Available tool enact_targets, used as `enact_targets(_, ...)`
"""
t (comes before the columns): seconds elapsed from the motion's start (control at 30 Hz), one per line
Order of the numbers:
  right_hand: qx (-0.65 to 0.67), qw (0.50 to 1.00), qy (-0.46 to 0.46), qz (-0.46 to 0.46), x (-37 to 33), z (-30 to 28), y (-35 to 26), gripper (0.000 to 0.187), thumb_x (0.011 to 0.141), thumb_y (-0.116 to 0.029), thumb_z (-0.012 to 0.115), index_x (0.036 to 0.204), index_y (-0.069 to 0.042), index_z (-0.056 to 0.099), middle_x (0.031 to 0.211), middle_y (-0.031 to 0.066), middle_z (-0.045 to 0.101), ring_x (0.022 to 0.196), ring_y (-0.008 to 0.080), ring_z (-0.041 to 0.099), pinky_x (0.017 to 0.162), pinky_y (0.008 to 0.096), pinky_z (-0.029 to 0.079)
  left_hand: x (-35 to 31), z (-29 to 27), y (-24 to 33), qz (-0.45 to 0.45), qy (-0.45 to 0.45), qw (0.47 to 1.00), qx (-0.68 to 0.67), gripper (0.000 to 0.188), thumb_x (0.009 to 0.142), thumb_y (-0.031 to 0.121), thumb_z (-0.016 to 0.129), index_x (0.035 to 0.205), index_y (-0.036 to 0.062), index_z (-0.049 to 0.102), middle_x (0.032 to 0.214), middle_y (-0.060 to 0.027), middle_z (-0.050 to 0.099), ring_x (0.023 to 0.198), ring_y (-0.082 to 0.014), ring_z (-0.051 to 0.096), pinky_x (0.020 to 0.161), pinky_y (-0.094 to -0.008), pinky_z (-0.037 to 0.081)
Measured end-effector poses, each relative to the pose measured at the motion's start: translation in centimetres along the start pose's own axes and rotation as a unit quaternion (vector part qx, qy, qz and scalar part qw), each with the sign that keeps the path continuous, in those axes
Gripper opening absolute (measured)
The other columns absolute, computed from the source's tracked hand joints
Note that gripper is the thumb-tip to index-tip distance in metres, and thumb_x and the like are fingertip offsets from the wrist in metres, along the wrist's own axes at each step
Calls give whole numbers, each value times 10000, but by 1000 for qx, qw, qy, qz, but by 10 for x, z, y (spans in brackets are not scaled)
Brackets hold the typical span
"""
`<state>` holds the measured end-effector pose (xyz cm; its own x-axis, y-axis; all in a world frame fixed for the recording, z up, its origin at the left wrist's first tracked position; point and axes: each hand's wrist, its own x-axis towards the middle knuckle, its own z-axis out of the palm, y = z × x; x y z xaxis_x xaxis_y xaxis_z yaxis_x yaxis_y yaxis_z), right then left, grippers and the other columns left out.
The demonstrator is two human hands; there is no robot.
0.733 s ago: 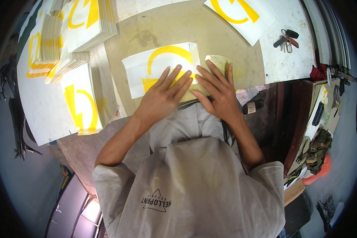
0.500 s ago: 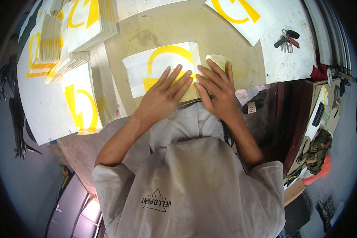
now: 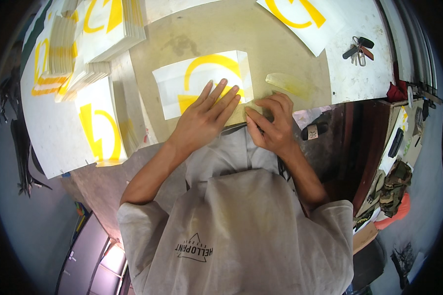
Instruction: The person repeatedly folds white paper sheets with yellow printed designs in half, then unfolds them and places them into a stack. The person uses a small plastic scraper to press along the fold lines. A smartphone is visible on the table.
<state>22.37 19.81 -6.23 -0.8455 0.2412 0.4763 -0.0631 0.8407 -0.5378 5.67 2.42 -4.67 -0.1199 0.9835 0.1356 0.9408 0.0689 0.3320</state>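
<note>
A white paper sheet [image 3: 170,91] with a bold yellow print lies flat before me, a narrow strip folded along its right side. My left hand [image 3: 202,118] presses on its near part, fingers stretched out. At the sheet's near right corner is my right hand [image 3: 273,123], its fingers curled and the thumb drawn toward the index finger. Whatever sits in that pinch is hidden by the fingertips. Just beyond the right hand, a flat, translucent yellowish piece [image 3: 286,83] with a curved edge rests on the brown board [image 3: 221,29].
Stacks of similar printed sheets [image 3: 128,34] stand at the left, with another pile [image 3: 96,123] nearer me. One more printed sheet [image 3: 300,22] lies at the far right. A bunch of keys [image 3: 359,51] is on the white tabletop [image 3: 352,81]. A cluttered shelf [image 3: 396,142] stands to the right.
My right hand has gone from lying flat with spread fingers to curled, drawing back toward me. This uncovers the translucent piece and the sheet's right strip. The left hand stays in place.
</note>
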Motion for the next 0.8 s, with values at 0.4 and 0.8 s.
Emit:
enact_targets(0.4,-71,997,-36,3,-2,1,-2,331,828,-189,812,1156,-146,789,1162,102,625,1132,319,569,1052,575,398,1,-1,2,-1,17,1000,16,513,919,100,614,1429,55,647,1564,-85,583,1497,-346,491,1240,-535,421)
enact_targets(0.8,-67,997,-39,12,-4,1,0,333,824,-216,824,1152,-164,793,1188,84,618,1145,308,559,1076,576,368,0,-1,2,8,15,1000,15,529,887,82,630,1414,53,664,1541,-88,601,1464,-344,527,1223,-497,451)
